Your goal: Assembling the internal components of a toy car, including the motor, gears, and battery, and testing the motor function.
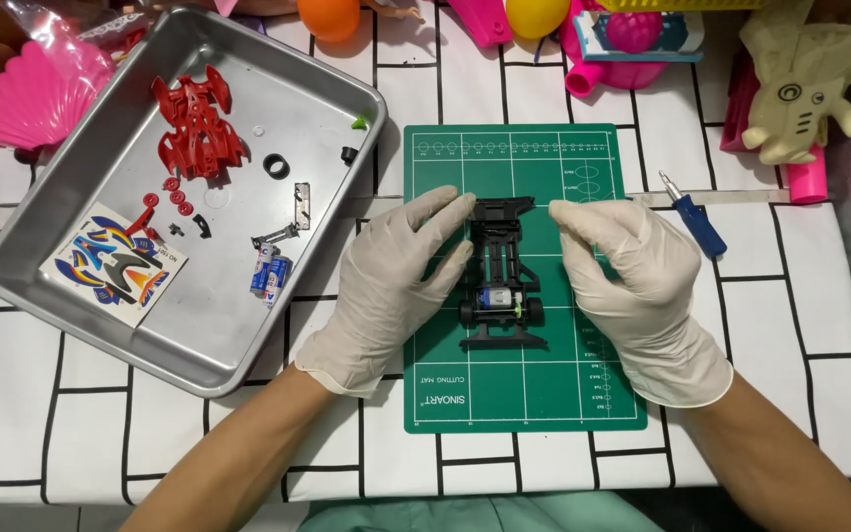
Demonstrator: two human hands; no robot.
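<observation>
A black toy car chassis (pixel 500 281) with a small motor and rear wheels lies on a green cutting mat (pixel 544 384). My left hand (pixel 396 281), in a white glove, touches the chassis's front left corner with its fingertips. My right hand (pixel 632 281), also gloved, hovers just right of the chassis with thumb and fingers pinched together; whether it holds a small part I cannot tell.
A metal tray (pixel 71 305) at the left holds a red car body (pixel 197 123), red wheels, a sticker sheet (pixel 115 264), batteries (pixel 270 274) and small black parts. A blue screwdriver (pixel 693 219) lies right of the mat. Toys crowd the table's far edge.
</observation>
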